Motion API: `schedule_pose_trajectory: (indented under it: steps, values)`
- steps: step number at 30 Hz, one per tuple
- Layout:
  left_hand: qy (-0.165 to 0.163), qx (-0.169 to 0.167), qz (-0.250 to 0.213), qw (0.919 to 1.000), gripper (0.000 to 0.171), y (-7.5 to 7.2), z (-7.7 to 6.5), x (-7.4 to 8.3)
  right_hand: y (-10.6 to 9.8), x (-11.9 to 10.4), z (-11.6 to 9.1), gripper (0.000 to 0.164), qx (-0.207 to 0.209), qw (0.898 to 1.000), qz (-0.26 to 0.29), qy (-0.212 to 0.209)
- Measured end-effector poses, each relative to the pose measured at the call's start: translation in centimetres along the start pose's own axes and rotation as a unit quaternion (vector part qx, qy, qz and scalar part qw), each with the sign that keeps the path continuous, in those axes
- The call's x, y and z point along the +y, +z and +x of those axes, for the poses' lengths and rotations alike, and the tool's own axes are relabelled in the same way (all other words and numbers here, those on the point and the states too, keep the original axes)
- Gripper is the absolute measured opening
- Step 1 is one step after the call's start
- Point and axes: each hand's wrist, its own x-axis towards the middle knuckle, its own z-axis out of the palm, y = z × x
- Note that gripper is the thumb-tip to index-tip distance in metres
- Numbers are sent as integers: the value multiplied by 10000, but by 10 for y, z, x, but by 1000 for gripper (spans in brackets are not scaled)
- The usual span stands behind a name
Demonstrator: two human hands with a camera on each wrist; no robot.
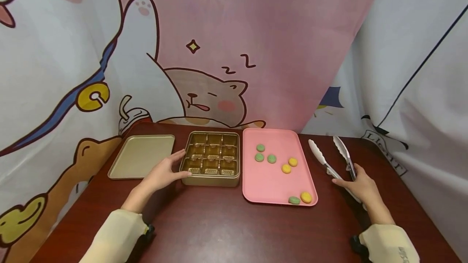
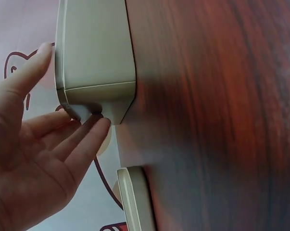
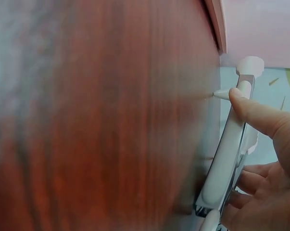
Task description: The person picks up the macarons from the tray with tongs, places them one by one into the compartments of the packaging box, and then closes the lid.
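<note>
A gold box [image 1: 211, 181] with a tray of square compartments stands in the middle of the table. My left hand [image 1: 169, 170] is at its left side, thumb at the front left corner of the rim and the other fingers stretched along the left wall. In the left wrist view these fingers [image 2: 89, 139] look nearly straight against the box [image 2: 96, 43]. My right hand [image 1: 363, 186] holds a pair of tongs [image 1: 332, 171], thumb on the near arm and fingers at the far arm. The white scalloped tips of the tongs point away and stand apart.
Right of the box lies a pink tray [image 1: 270, 188] with green macarons [image 1: 271, 158] and yellow macarons [image 1: 286, 169] on it. A shallow gold lid [image 1: 144, 155] is on the left. A cartoon-printed cloth [image 1: 292, 52] hangs behind the dark wooden table [image 1: 234, 230].
</note>
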Motion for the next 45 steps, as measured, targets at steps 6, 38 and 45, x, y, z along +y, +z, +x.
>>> schedule_pose_trajectory:
  steps: [6,38,45]
  values:
    - [-82,-1,74,9999,85,-1,-1,1,3,-3,3,107,132,9999,-101,-44]
    - [-62,76,-149,9998,82,4,4,-8,4,6,2,94,490,9984,256,121]
    - [-5,139,-217,9997,81,1,5,-10,0,3,-2,93,636,9977,243,-69]
